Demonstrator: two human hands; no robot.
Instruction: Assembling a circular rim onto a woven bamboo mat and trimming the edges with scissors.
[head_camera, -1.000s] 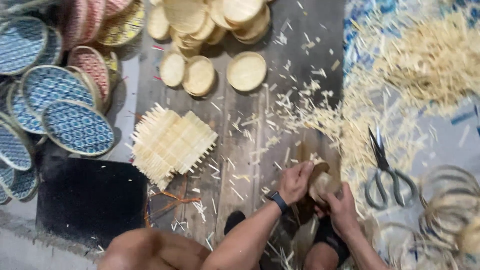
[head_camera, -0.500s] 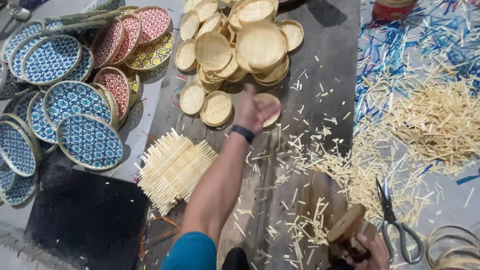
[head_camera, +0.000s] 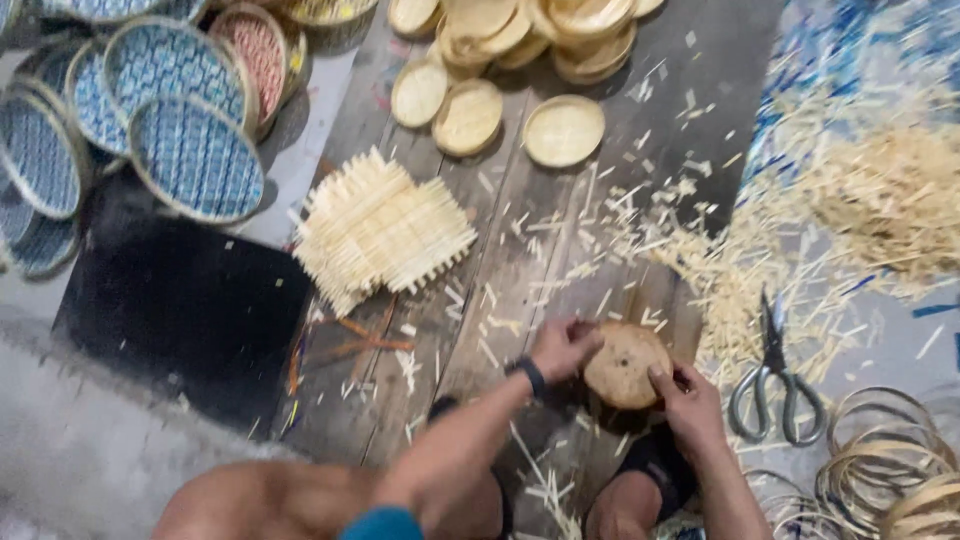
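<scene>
Far to the left of the hands and well apart from them lie round woven trays in blue and red patterns (head_camera: 195, 155), and nearer, up and to the left of the grip, a pale square mat of woven bamboo strips (head_camera: 385, 230) rests on the dark wooden boards (head_camera: 520, 250). The left hand (head_camera: 562, 345), with a dark band at the wrist, curls its fingers over the left edge of a small round woven disc (head_camera: 626, 363); the right hand (head_camera: 688, 400) closes on the disc's lower right edge, so both hands grip it between them, low over the boards just in front of the knees. The step in hand looks like shaping or fitting the rim of this disc, though blur makes it hard to tell whether the fingers are pressing or turning it. The next move probably calls for a firm, even hold while the edge is worked round. Straight above the grip, well apart, sits a heap of plain bamboo discs (head_camera: 565, 130). Just right of the right hand lie scissors (head_camera: 775, 375) among bamboo trimmings (head_camera: 880, 200), and thin bamboo hoops (head_camera: 890, 470) lie further right.
</scene>
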